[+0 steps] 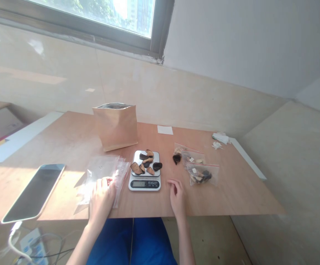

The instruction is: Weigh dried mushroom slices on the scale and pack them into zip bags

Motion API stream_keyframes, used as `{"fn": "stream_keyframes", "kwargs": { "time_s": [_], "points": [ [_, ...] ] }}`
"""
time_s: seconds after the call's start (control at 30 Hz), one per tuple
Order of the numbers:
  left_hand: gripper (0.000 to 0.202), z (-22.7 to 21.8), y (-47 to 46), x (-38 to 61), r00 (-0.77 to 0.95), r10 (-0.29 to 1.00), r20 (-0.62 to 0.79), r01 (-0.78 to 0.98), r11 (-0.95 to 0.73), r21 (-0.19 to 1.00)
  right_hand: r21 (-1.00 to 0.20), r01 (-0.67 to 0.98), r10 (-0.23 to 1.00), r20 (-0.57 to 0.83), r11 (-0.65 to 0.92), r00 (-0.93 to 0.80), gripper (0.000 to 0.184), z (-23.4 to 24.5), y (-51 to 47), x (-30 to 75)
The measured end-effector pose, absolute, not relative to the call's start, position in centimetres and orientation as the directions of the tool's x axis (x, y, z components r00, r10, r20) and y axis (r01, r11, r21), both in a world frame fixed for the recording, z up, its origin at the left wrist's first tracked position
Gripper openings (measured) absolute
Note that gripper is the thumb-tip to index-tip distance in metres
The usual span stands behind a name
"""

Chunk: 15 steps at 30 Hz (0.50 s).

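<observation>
My left hand (102, 195) lies on a loose stack of clear zip bags (100, 167), fingers stretched out over the plastic. A white digital kitchen scale (133, 184) stands between my hands. Several dried slices, brown and black (148, 161), are spread on its plate; its display is lit but too small to read. My right hand (178, 197) rests on the table just right of the scale, loosely curled with the fingers apart and nothing in them. Beyond it lie several filled zip bags (213, 170) of similar pieces, with a dark piece (176, 159) beside them.
A brown paper pouch (118, 127) stands upright, its top open, behind the scale. A phone (35, 193) with a white cable (12, 239) lies at the left. A white paper (165, 130) and crumpled white scraps (220, 138) lie near the wall.
</observation>
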<state>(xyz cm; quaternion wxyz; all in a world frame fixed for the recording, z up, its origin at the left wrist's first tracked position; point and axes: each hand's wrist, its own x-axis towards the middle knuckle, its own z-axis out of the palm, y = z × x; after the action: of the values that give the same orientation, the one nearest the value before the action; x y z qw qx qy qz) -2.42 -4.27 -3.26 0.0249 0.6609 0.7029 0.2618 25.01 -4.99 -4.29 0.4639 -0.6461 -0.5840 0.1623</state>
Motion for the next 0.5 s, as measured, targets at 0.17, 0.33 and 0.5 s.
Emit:
{"fn": "stream_keyframes", "kwargs": {
  "time_s": [0.17, 0.33, 0.5],
  "points": [
    [0.029, -3.22, -4.28, -2.33, 0.033, 0.959, 0.28, 0.996, -0.054, 0.069, -0.757, 0.642, 0.9, 0.356, 0.121, 0.251, 0.027, -4.28, -4.83, 24.47],
    [0.031, -3.39, -4.27, -2.38, 0.061, 0.953, 0.297, 0.998, -0.053, -0.035, -0.758, 0.64, 0.899, 0.36, 0.127, 0.248, 0.027, -4.39, -4.91, 24.59],
    [0.035, -3.42, -4.26, -2.31, 0.056, 0.942, 0.33, 0.997, -0.036, -0.064, -0.751, 0.65, 0.906, 0.348, 0.116, 0.241, 0.027, -4.26, -4.91, 24.57]
  ]
}}
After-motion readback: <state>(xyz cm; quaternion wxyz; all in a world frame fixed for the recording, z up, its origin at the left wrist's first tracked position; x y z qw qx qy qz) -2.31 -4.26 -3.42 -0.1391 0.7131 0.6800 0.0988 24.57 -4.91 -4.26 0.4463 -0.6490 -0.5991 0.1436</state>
